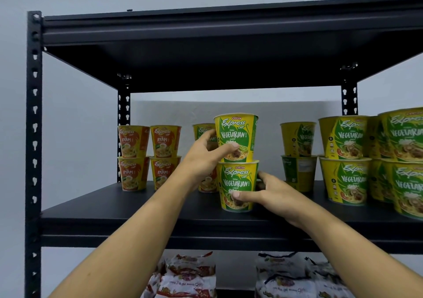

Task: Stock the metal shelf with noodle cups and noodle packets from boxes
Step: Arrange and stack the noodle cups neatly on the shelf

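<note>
A pale grey wall (68, 114) stands behind a black metal shelf (114, 210). On its middle board, between the two hands, two green and yellow noodle cups are stacked one on the other. The left hand (201, 158) grips the upper cup (238, 135), thumb across its front and fingers curled round its left side. The right hand (274, 194) grips the lower cup (237, 183), thumb on the front and fingers round its right side; this cup stands on the board near the front edge. To the left of the left hand, further back, orange cups (148, 156) stand in stacks of two. To the right of the right hand, more green cups (343, 160) stand in stacks of two. Below both forearms, on the next board down, lie noodle packets (190, 275).
</note>
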A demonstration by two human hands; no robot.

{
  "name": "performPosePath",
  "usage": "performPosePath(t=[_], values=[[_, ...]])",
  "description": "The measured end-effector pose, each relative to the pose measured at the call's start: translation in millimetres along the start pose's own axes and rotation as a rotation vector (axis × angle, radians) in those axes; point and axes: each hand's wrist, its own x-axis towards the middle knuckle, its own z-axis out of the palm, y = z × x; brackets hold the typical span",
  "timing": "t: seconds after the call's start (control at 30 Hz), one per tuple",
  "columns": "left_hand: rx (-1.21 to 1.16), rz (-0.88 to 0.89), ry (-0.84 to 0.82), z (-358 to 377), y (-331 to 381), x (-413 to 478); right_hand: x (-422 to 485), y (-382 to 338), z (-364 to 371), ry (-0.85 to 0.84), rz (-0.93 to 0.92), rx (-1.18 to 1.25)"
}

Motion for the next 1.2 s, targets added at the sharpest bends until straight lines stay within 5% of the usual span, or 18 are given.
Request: performPosePath(t=[1.2], values=[[-0.03, -0.005, -0.042, 0.6, -8.5, -3.3, -0.7, 1.4, -2.9, -0.056, 0.005, 0.079]])
